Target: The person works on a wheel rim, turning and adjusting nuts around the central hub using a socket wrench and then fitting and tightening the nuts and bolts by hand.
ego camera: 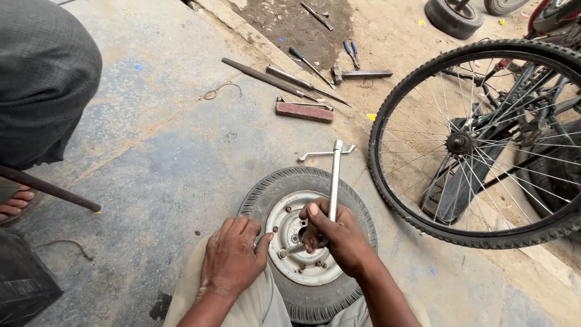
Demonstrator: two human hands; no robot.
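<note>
A small black tyre [284,181] on a white metal rim [281,212] lies flat on the concrete in front of me, partly over my knee. My left hand [233,257] rests palm down on the tyre's left side, fingers together, holding it still. My right hand [336,233] is closed around the shaft of a silver T-handle socket wrench [334,175]. The wrench stands tilted away from me, its cross handle at the top and its lower end hidden among the rim bolts.
A bicycle wheel [478,142] with spokes stands close on the right. Files, a screwdriver, pliers and a red-brown block [304,111] lie on the ground beyond. Another person's clothed leg [42,79] and foot [15,203] are at the left, with a dark rod [51,189].
</note>
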